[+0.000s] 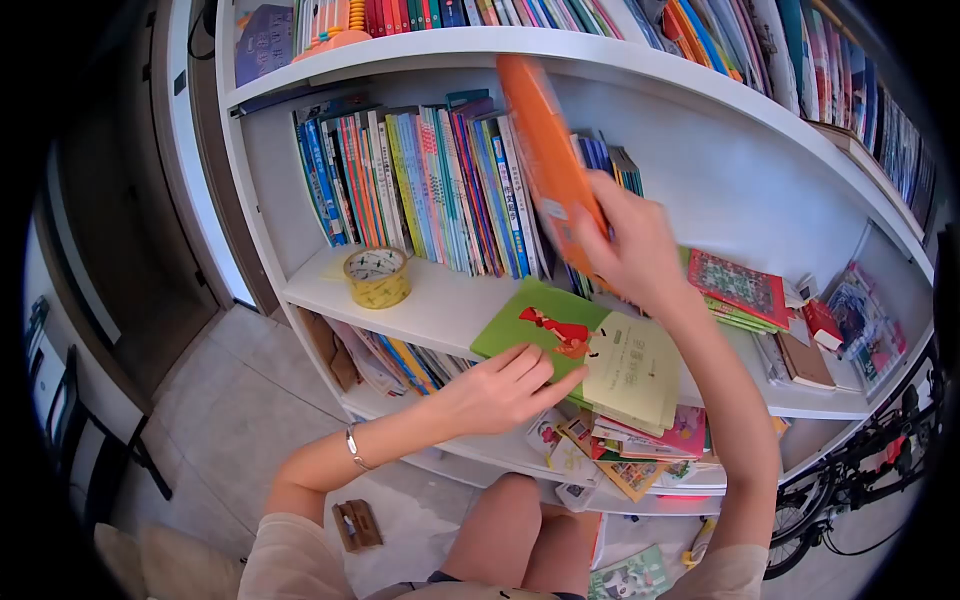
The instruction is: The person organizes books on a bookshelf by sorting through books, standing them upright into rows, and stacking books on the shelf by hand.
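My right hand [635, 245] grips an orange book [545, 140] by its lower end. The book is slightly blurred and tilted, its top near the underside of the upper shelf. My left hand [510, 385], with a bracelet at the wrist, has its fingers on the near edge of a green book [505, 315] with a red figure on it. A pale cream page or cover [640, 375] with printed characters spreads to the right of the figure. The undersides of these books and part of my left fingers' hold are hidden.
A row of upright books [430, 185] fills the left of the middle shelf [440, 300]. A yellow tape roll [378, 278] stands before it. Flat books [740, 285] lie to the right, and a loose pile [640, 460] lies below. A bicycle [850, 480] stands at right.
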`<action>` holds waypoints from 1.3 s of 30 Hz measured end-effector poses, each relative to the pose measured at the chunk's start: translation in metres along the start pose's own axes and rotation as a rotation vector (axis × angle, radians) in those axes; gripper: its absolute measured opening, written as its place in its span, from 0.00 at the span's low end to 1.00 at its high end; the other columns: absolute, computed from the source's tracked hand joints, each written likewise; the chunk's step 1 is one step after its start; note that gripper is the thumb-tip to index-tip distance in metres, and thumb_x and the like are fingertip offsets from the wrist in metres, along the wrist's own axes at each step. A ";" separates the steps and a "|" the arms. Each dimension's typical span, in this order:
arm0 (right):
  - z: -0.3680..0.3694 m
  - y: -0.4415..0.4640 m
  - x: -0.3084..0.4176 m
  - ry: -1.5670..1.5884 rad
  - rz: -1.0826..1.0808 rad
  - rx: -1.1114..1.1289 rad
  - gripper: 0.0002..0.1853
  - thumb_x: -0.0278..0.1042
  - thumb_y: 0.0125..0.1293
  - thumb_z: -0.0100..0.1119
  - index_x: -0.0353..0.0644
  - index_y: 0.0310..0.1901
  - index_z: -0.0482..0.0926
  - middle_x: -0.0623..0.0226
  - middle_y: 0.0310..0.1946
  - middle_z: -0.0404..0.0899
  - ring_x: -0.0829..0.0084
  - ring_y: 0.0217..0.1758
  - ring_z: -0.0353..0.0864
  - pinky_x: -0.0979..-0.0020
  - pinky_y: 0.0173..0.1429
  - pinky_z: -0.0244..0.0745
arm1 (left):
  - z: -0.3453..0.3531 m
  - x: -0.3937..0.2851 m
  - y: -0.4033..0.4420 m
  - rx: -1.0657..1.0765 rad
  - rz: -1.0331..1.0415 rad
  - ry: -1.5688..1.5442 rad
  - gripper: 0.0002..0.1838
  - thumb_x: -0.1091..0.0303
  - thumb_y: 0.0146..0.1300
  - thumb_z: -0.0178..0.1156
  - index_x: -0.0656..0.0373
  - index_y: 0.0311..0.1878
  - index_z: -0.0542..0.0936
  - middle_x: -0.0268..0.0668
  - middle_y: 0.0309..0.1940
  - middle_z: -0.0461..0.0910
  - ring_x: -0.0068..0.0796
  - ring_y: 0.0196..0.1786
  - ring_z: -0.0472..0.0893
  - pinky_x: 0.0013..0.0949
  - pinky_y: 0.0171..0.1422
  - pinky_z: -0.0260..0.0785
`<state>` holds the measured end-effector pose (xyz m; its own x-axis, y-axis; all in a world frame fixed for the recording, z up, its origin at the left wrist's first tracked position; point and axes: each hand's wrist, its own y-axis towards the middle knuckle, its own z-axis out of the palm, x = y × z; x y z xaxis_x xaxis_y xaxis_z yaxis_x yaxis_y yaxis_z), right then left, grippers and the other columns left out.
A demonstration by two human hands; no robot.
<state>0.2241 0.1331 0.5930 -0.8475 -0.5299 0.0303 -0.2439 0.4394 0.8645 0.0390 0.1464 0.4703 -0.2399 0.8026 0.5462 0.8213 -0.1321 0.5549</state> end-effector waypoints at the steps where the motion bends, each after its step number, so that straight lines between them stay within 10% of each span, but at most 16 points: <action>1: -0.009 -0.006 0.008 -0.015 -0.053 -0.077 0.11 0.27 0.58 0.52 0.41 0.44 0.74 0.57 0.26 0.76 0.55 0.26 0.77 0.61 0.28 0.71 | 0.004 0.001 0.003 -0.037 -0.038 -0.097 0.25 0.63 0.55 0.57 0.52 0.59 0.73 0.41 0.40 0.75 0.37 0.52 0.75 0.32 0.53 0.72; 9: -0.105 -0.118 0.014 -0.549 -0.407 0.093 0.23 0.22 0.52 0.56 0.39 0.54 0.74 0.60 0.43 0.81 0.69 0.33 0.82 0.74 0.29 0.75 | 0.041 0.002 0.002 -0.104 -0.084 -0.321 0.24 0.55 0.57 0.58 0.50 0.56 0.74 0.49 0.54 0.72 0.47 0.57 0.73 0.41 0.62 0.66; 14: -0.099 -0.134 -0.039 -0.696 -0.213 -0.197 0.22 0.22 0.55 0.54 0.38 0.54 0.74 0.58 0.38 0.82 0.66 0.28 0.82 0.70 0.28 0.75 | 0.030 -0.004 0.009 -0.045 -0.010 -0.075 0.31 0.54 0.59 0.55 0.45 0.67 0.63 0.51 0.52 0.72 0.49 0.55 0.73 0.43 0.62 0.65; 20: -0.027 -0.113 -0.103 -0.360 0.536 -0.078 0.23 0.40 0.70 0.45 0.41 0.63 0.59 0.51 0.22 0.76 0.52 0.20 0.77 0.58 0.26 0.70 | 0.010 0.000 0.016 0.008 -0.148 -0.388 0.34 0.53 0.55 0.60 0.51 0.65 0.66 0.51 0.55 0.70 0.50 0.58 0.71 0.45 0.63 0.64; 23: 0.003 -0.100 -0.109 -0.143 0.406 0.014 0.17 0.38 0.70 0.43 0.43 0.58 0.64 0.47 0.20 0.74 0.45 0.25 0.75 0.50 0.29 0.67 | 0.006 0.027 0.027 0.014 -0.384 -0.532 0.37 0.51 0.56 0.60 0.56 0.66 0.62 0.53 0.61 0.64 0.53 0.64 0.64 0.46 0.67 0.58; 27: -0.019 -0.093 -0.102 0.188 0.778 0.332 0.30 0.56 0.70 0.38 0.49 0.68 0.54 0.46 0.51 0.71 0.51 0.55 0.72 0.58 0.57 0.66 | 0.023 0.072 0.054 -0.106 -0.407 -0.156 0.44 0.48 0.57 0.61 0.59 0.70 0.53 0.59 0.69 0.46 0.58 0.71 0.49 0.48 0.72 0.48; 31: -0.028 -0.098 -0.092 0.182 0.909 0.613 0.41 0.68 0.66 0.30 0.55 0.72 0.34 0.59 0.73 0.42 0.58 0.74 0.46 0.66 0.74 0.43 | 0.059 0.087 0.073 -0.180 -0.470 -0.180 0.51 0.48 0.57 0.61 0.61 0.72 0.40 0.66 0.69 0.36 0.62 0.73 0.38 0.48 0.73 0.40; 39: -0.004 -0.119 -0.131 0.257 0.753 0.491 0.36 0.62 0.70 0.26 0.50 0.72 0.37 0.60 0.73 0.38 0.55 0.74 0.45 0.66 0.74 0.42 | 0.103 0.100 0.100 -0.352 -0.563 -0.392 0.42 0.64 0.65 0.52 0.59 0.72 0.36 0.65 0.69 0.31 0.63 0.72 0.37 0.47 0.72 0.44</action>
<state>0.3664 0.1471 0.4883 -0.7471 -0.1000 0.6572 0.1053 0.9583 0.2655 0.1504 0.2732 0.5161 -0.3178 0.9425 -0.1033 0.4012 0.2324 0.8860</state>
